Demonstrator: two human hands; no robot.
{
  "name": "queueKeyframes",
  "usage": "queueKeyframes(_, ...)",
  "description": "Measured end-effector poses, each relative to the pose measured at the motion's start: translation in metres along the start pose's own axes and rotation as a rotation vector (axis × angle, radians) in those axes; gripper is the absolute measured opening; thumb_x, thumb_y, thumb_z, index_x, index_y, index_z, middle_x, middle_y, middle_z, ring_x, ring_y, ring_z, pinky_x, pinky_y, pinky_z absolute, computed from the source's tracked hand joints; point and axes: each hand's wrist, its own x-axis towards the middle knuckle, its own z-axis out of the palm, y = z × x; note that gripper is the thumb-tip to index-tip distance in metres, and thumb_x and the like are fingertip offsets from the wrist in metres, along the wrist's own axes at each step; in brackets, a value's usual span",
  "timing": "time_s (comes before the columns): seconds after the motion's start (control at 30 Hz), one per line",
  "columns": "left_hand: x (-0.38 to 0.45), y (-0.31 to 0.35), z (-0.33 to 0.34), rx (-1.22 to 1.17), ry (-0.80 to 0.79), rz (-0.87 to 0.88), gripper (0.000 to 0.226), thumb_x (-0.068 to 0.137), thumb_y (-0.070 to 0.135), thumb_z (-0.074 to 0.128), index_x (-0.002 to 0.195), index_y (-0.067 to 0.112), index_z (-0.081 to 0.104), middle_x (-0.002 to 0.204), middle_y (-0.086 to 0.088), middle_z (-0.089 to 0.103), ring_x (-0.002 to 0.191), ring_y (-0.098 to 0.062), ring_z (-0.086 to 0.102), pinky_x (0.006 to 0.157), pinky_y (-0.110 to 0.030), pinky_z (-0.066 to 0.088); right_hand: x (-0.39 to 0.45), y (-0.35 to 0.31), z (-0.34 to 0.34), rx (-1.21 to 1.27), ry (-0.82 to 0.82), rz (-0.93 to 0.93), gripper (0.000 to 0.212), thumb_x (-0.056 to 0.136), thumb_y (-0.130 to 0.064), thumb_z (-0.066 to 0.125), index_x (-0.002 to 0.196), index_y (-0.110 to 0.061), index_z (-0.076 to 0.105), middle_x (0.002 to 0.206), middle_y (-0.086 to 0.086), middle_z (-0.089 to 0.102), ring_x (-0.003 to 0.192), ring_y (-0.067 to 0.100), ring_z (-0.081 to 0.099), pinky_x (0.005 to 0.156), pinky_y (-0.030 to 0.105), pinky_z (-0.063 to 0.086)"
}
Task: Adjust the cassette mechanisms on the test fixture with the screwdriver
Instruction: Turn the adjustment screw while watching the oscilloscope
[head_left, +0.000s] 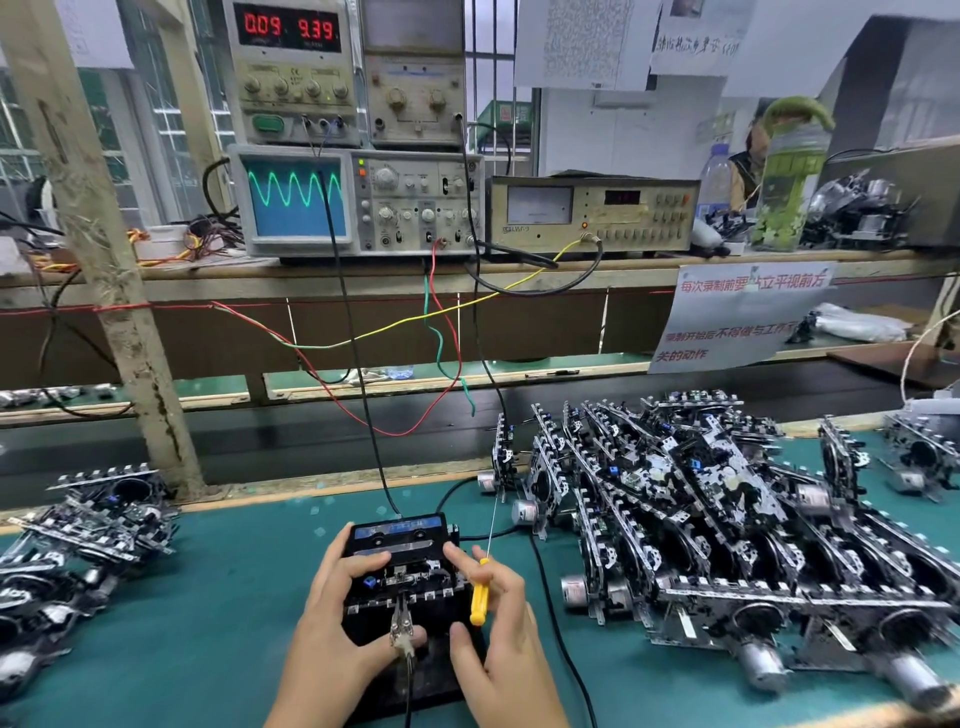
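Well off to the left of the hands, a heap of cassette mechanisms (88, 540) lies on the green desk (218, 623). The left hand (337, 618) rests on the black test fixture (410, 618), fingers spread over the left edge of the mechanism (400, 571) mounted on it, thumb curled against a metal clip (401, 626) at the front. The right hand (498, 634), just beside it, holds the yellow-handled screwdriver (480, 592) tucked between its fingers (thin shaft pointing up and away), forefinger stretched onto the fixture's right side. To the right of that hand, a much bigger pile of mechanisms (727, 519) covers the desk. On the shelf above and beyond both hands, an oscilloscope (358, 200) shows a green wave
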Motion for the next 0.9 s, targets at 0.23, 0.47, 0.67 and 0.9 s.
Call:
queueKeyframes(0.23,0.0001,-0.0042,-0.0006,0.005,-0.013,-0.004,0.081,0.054,0.023,0.099,0.114,0.059,0.057,0.148,0.049,0.023,0.125,0.031,0.03,0.101,-0.031,0.036,-0.0006,0.0009,0.0012,-0.003,0.0,0.02,0.059,0.092,-0.012,0.051,0.124,-0.054,0.023,0.155,-0.034,0.034,0.149,0.001,0.027,0.114,0.03,0.024)
queueKeyframes(0.47,0.0013,-0.0062,0.0,0.004,-0.015,-0.012,0.081,0.055,0.022,0.099,0.116,0.057,0.058,0.15,0.046,0.024,0.126,0.031,0.028,0.102,-0.032,0.035,-0.0017,-0.0007,0.0015,-0.023,-0.015,0.036,0.06,0.091,-0.017,0.051,0.124,-0.057,0.02,0.156,-0.035,0.032,0.142,-0.001,0.034,0.11,0.025,0.029)
queueKeyframes(0.67,0.001,-0.0042,0.0013,-0.015,-0.01,-0.01,0.081,0.055,0.018,0.099,0.113,0.057,0.059,0.153,0.038,0.029,0.124,0.031,0.03,0.099,-0.029,0.036,-0.0002,-0.0016,0.0004,-0.022,-0.025,0.033,0.057,0.09,-0.015,0.054,0.125,-0.049,0.025,0.155,-0.034,0.033,0.142,-0.003,0.036,0.112,0.028,0.026)
queueKeyframes(0.9,0.0013,-0.002,0.0019,-0.018,-0.011,-0.021,0.081,0.055,0.019,0.099,0.113,0.058,0.058,0.15,0.042,0.029,0.124,0.029,0.033,0.1,-0.031,0.036,0.0006,-0.0033,-0.0008,-0.035,-0.025,0.043,0.06,0.088,-0.021,0.053,0.121,-0.059,0.02,0.155,-0.037,0.032,0.14,-0.005,0.037,0.111,0.033,0.03)
